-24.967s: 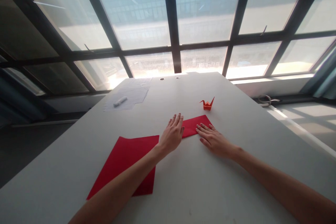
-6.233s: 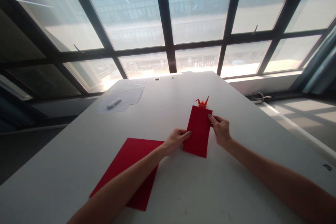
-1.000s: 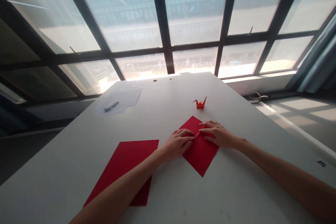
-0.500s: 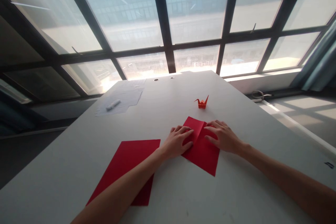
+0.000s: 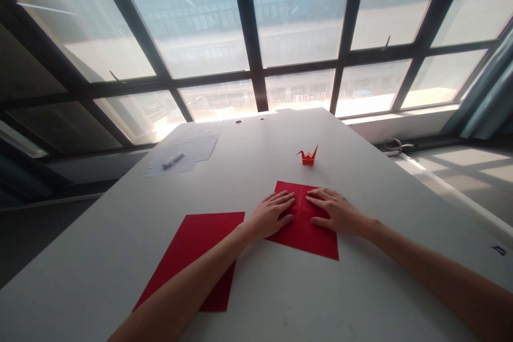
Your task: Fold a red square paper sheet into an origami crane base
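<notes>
A creased sheet of red paper (image 5: 302, 235) lies opened out on the white table (image 5: 276, 294). Crossing creases show near its middle. My left hand (image 5: 272, 215) rests spread on the paper's left part, fingers pointing to the centre crease. On the right part lies my right hand (image 5: 332, 211), fingers apart and flat on the paper. Under my left forearm, a larger red sheet (image 5: 204, 240) is partly hidden. An orange-red folded paper crane (image 5: 308, 158) stands just beyond the creased paper.
White sheets of paper (image 5: 200, 149) lie at the table's far left, with a whitish, rolled-looking object (image 5: 173, 160) on them. Two round holes, one of them a cable hole (image 5: 238, 122), are at the far edge. Large windows (image 5: 296, 10) rise behind the table.
The red paper has turned a little and now lies flatter, its centre fold spread open. Both hands stay on it, flattened out with fingers spread.
</notes>
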The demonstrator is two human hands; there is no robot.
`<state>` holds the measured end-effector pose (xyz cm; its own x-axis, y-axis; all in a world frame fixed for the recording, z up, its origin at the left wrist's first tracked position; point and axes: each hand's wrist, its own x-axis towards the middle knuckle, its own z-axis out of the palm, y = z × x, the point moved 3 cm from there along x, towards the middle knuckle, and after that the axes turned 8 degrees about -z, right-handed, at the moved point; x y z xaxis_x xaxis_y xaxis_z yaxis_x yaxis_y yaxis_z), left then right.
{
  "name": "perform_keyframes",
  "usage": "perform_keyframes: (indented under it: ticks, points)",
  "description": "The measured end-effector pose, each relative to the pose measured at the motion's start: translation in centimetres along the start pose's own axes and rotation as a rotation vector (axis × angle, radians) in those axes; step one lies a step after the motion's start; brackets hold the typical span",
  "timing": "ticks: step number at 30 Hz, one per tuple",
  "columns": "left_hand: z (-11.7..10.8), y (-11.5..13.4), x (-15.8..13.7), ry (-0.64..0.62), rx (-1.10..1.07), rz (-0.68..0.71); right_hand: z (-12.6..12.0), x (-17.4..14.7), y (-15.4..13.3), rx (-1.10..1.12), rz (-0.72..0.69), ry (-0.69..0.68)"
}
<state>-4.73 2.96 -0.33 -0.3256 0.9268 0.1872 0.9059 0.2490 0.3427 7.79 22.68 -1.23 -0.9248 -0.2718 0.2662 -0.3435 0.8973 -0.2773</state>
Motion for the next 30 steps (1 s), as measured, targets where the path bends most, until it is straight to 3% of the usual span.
perform_keyframes:
  ticks: [16,26,30]
  points:
    - [-0.3,-0.1,0.0,0.156,-0.017,-0.047,0.4,0.0,-0.6,0.013,-0.041,0.035]
    - [-1.2,0.8,-0.3,0.102,-0.003,-0.039,-0.5,0.5,0.0,-0.079,-0.002,0.152]
    - [-1.1,0.4,-0.3,0.087,-0.083,-0.058,-0.6,0.6,-0.2,-0.118,0.092,0.211]
